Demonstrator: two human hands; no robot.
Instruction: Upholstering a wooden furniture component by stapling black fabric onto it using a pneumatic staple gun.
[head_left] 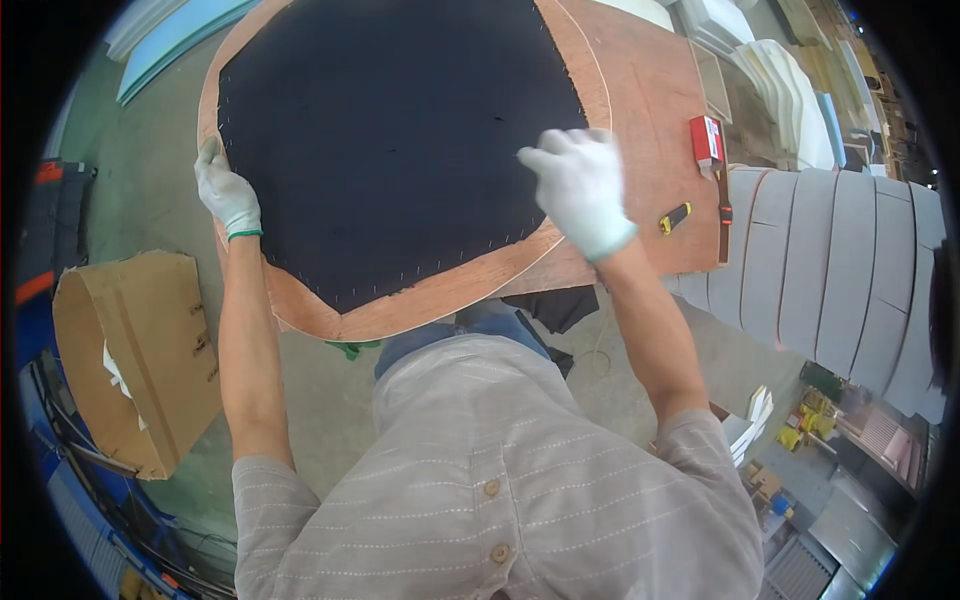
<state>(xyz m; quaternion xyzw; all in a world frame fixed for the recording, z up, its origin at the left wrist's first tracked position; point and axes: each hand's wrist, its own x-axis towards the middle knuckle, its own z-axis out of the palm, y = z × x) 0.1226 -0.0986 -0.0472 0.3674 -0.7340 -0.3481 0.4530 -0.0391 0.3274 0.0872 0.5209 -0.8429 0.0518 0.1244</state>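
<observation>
A large rounded plywood panel (pixel 300 297) lies in front of me, partly resting on the wooden table (pixel 655 110). Black fabric (pixel 390 210) covers its middle, fixed with a row of staples along its edge. At the left rim my left hand (pixel 228 190), in a white glove with a green cuff, is closed on the panel's edge. My right hand (pixel 582 185), gloved the same way, is over the fabric's right edge. Its fingers are curled and slightly blurred; whatever they may hold is hidden.
On the table's right side are a yellow-and-black utility knife (pixel 675 218) and a red-and-white box (pixel 707 145). Grey padded rolls (pixel 810 260) stand beyond. A cardboard box (pixel 150 350) sits on the floor at left. Foam sheets (pixel 785 95) are stacked at the far right.
</observation>
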